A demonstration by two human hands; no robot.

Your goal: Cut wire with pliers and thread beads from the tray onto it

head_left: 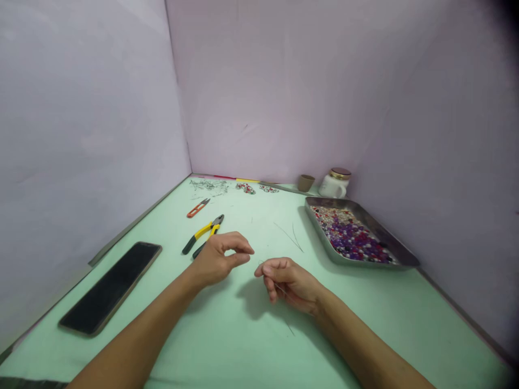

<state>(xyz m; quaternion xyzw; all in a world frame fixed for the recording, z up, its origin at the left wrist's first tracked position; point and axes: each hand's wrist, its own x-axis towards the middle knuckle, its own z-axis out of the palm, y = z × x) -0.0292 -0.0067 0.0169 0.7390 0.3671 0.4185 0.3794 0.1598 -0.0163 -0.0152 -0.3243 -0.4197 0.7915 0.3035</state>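
Resting phone (111,289): it's lying dark-screened at nine o'clock, reading the dial from the middle of the green tabletop (211,340), with twelve pointing to the far wall (263,108).
Snips (198,208): orange-handled, they're sitting out at ten o'clock.
Pliers (201,232): also at ten, but closer in, they're splaying their yellow-and-black handles, one of them hiding partly behind the left hand (221,256).
Silvery bits (208,187): they're lying scattered at eleven, a whole loose heap of them.
Left hand's grip: it's hovering just inside the pliers and holding nothing we can see, thumb and forefinger curving together, tips standing slightly apart.
Beaded pieces (245,188): red and silver, they're lying around twelve, near the wall.
Right hand (290,278): at four o'clock, near the left but not touching, it's pinching a thin wire (284,292) between thumb and forefinger.
Wire's course: it's poking past those fingertips and trailing back under the hand toward five.
Loose strands (295,238): two are lying at two o'clock.
Brown cup (305,183): it's standing between one and two.
White lidded mug (332,186): it's standing just beside, at two.
Metal tray (389,229): between two and three, it's holding purple, red and pale beads (348,232).
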